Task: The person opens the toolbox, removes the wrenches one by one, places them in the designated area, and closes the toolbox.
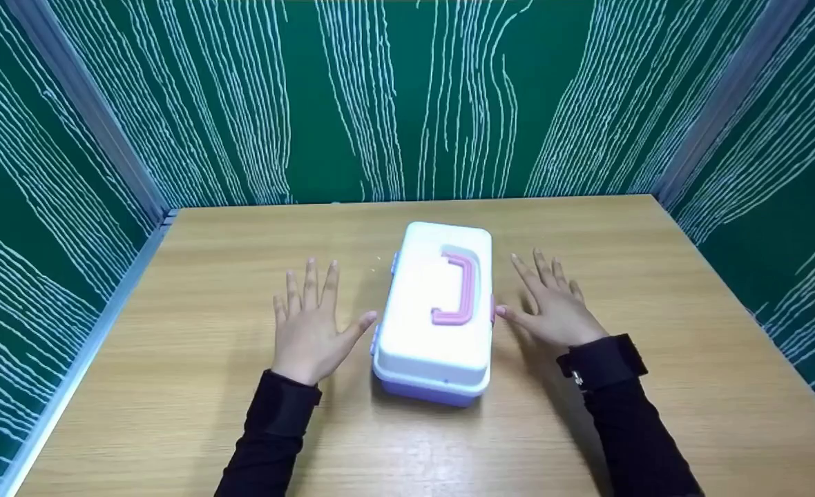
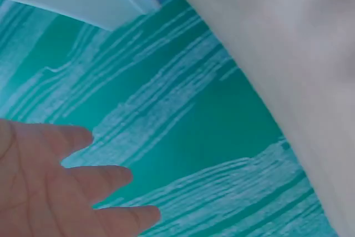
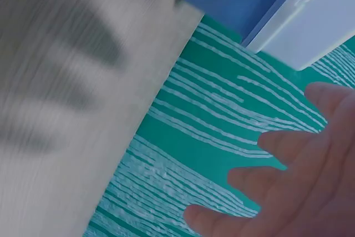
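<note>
A closed plastic carry box (image 1: 421, 297) with a white lid and a lavender-blue base stands on the wooden table. Its pink handle (image 1: 466, 290) lies folded in a recess of the lid, and a pink latch shows on its right side. To the left of the box, my left hand (image 1: 311, 338) is spread with straight fingers, holding nothing, its thumb close to the hinge side. On the other side my right hand (image 1: 552, 310) is spread too, the thumb tip at or very near the latch; whether it touches cannot be told. Part of the box (image 3: 238, 4) also shows in the right wrist view.
The wooden table (image 1: 173, 400) ends at green walls (image 1: 338, 138) with white wavy lines at the back and both sides. Grey metal posts (image 1: 97, 110) stand at the back corners. Tiny pale specks lie left of the box.
</note>
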`<state>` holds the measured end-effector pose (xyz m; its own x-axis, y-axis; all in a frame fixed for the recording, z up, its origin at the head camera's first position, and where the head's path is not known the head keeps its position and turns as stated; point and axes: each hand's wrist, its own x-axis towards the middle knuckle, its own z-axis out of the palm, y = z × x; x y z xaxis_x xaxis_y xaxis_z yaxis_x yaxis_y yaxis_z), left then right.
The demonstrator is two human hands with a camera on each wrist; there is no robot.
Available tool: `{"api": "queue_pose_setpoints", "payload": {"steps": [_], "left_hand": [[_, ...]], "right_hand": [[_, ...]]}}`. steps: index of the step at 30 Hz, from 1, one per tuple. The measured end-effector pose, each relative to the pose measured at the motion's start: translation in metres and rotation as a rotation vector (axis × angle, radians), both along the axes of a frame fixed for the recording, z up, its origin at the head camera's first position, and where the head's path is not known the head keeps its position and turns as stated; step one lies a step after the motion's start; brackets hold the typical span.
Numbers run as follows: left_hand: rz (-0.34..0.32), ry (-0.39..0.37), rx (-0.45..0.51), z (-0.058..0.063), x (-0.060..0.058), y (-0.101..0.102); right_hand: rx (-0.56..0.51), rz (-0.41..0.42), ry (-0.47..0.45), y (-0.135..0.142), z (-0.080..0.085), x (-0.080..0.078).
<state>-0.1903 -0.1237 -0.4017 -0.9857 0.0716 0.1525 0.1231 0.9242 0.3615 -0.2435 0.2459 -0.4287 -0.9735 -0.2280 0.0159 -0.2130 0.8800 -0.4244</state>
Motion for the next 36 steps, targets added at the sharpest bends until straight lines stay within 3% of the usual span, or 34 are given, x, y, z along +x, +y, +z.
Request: {"api": "queue_pose_setpoints", "payload": {"steps": [4,9,15,19,26,36], "left_hand": [[-0.088,0.016,0.033,0.011,0.001,0.015],[-0.231,0.061,0.063,0.017,0.006,0.040],[-0.401,0.141,-0.034,0.015,0.013,0.068],[-0.473,0.157,-0.074,0.011,0.016,0.082],[-0.514,0.214,-0.167,0.006,0.019,0.097],[-0.491,0.339,-0.304,-0.004,0.024,0.105]], "right_hand": [[-0.092,0.015,0.020,-0.004,0.000,-0.002],[-0.308,0.034,0.002,-0.011,-0.006,-0.002],[-0.558,0.042,-0.081,-0.021,-0.017,-0.003],[-0.736,0.033,-0.164,-0.028,-0.023,-0.003],[-0.906,-0.053,-0.324,-0.035,-0.032,-0.002],[-1.080,-0.141,-0.472,-0.035,-0.032,0.000]]}}
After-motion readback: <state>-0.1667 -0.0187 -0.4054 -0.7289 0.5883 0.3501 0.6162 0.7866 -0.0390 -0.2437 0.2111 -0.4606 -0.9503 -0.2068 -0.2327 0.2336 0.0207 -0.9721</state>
